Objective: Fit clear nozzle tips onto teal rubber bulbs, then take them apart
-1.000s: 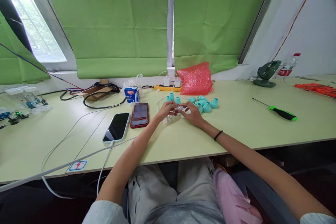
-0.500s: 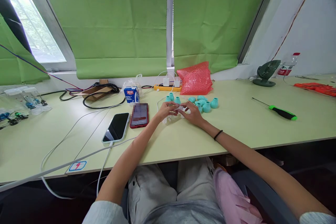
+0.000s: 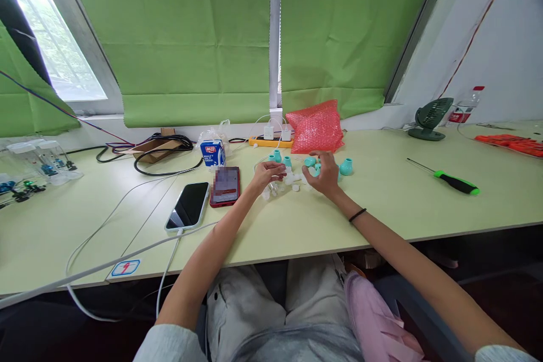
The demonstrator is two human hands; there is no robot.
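Note:
My left hand [image 3: 268, 175] is closed in a pinch above the small clear and white plastic pieces [image 3: 296, 187] on the table. What its fingertips hold is too small to make out. To its right, my right hand [image 3: 324, 176] reaches over a group of teal vase-shaped pieces [image 3: 310, 162], thumb and fingers apart, with nothing seen in it. The hand partly hides that group. One teal piece [image 3: 346, 167] stands just right of the hand. A few others [image 3: 277, 155] sit behind my left hand.
Left of my hands lie a red-cased phone [image 3: 225, 188] and a white phone [image 3: 188, 207] with a cable. A blue milk carton [image 3: 213, 153], yellow power strip [image 3: 257, 141] and red bubble-wrap bag [image 3: 317, 129] stand behind. A screwdriver [image 3: 456, 182] and small fan [image 3: 431, 119] are right.
My hands were together at the clear pieces and have come apart. My right hand has moved right and opened over the teal group; my left has shifted slightly left.

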